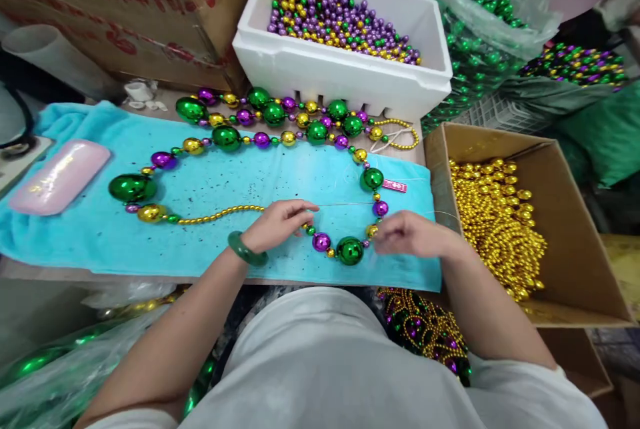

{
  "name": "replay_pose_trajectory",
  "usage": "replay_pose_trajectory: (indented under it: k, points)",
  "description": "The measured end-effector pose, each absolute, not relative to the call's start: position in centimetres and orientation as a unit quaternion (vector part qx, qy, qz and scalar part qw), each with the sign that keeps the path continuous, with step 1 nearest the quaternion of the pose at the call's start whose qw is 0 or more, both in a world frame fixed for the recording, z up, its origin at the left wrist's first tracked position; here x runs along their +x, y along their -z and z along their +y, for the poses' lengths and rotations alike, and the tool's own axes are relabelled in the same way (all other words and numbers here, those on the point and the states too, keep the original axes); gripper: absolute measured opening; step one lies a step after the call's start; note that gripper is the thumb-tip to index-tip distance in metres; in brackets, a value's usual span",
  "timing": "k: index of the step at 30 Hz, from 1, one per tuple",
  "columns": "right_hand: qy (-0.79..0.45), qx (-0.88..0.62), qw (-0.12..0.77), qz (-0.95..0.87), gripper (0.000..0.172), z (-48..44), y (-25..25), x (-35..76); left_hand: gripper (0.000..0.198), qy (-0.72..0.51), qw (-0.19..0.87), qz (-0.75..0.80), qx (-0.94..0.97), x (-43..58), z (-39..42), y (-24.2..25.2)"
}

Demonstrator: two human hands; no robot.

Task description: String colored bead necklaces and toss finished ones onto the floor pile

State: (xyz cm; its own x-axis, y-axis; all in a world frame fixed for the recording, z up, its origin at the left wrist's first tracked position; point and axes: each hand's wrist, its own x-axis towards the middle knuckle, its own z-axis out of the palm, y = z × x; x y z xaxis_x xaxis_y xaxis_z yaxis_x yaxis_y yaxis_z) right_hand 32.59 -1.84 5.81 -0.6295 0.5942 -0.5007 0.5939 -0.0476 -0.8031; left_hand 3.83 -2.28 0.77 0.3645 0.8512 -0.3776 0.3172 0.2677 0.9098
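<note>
A necklace of green, purple and gold beads (351, 251) lies in a loop on a turquoise towel (240, 182). Its strand of small gold beads (220, 214) passes under my left hand (283, 223), which wears a green bangle (247, 249). Thumb and fingers of that hand are closed on the necklace, where a thin thread (345, 204) stretches right from the fingertips. My right hand (407, 234) is curled at the loop's right side, beside a gold bead (372, 231). Its fingers are slightly blurred, and what they hold is hidden.
Another bead necklace (273, 113) lies along the towel's back edge. Behind stands a white foam box (340, 62) of mixed beads. A carton (575, 229) with gold beads is at the right, a pink case (60, 175) at the left. A small pink tag (395, 186) rests near the loop.
</note>
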Motion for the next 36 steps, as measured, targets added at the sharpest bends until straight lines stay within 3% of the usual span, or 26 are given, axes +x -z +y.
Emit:
replay_pose_trajectory:
  k: [3, 5, 8, 11, 17, 23, 26, 29, 32, 36]
  points:
    - [-0.541, -0.513, -0.111, -0.657, 0.024, -4.5, -7.4, 38.0, 0.049, -0.194, 0.622, 0.476, 0.591, 2.8, -2.4, -0.7]
    - [-0.437, -0.616, -0.079, -0.651, 0.026, -6.0, -6.8, 39.7, 0.051, -0.175, 0.602, 0.445, 0.640, 2.4, -2.3, -0.2]
    - [-0.290, -0.687, -0.035, -0.666, 0.031, -6.8, -4.7, 39.2, 0.046, -0.153, 0.472, 0.455, 0.739, 2.3, -2.3, 1.1]
    - [-0.186, -0.672, -0.053, -0.715, 0.032, -5.7, -3.1, 37.0, 0.036, -0.142, 0.341, 0.476, 0.798, 2.5, -2.5, 2.5]
    - [-0.041, -0.655, -0.048, -0.753, 0.032, 0.3, -2.2, 33.9, 0.035, -0.111, 0.203, 0.487, 0.842, 2.0, -3.2, 3.8]
    - [-0.016, -0.621, -0.095, -0.778, 0.035, 4.1, 0.7, 34.4, 0.028, -0.128, 0.215, 0.484, 0.839, 2.0, -3.6, 2.7]
    - [-0.034, -0.652, -0.017, -0.758, 0.030, 4.3, 0.9, 35.9, 0.025, -0.157, 0.270, 0.494, 0.812, 1.6, -3.7, 1.7]
    - [-0.115, -0.687, 0.157, -0.700, 0.023, 3.3, -0.2, 36.0, 0.021, -0.193, 0.339, 0.513, 0.765, 1.2, -3.8, 0.3]
    - [-0.308, -0.612, 0.321, -0.654, 0.016, 1.3, -1.7, 33.2, 0.024, -0.247, 0.436, 0.517, 0.694, 1.3, -4.0, -0.8]
    - [-0.575, -0.451, 0.345, -0.589, 0.022, -0.4, -2.0, 27.4, 0.024, -0.362, 0.572, 0.483, 0.555, 2.1, -4.1, -0.5]
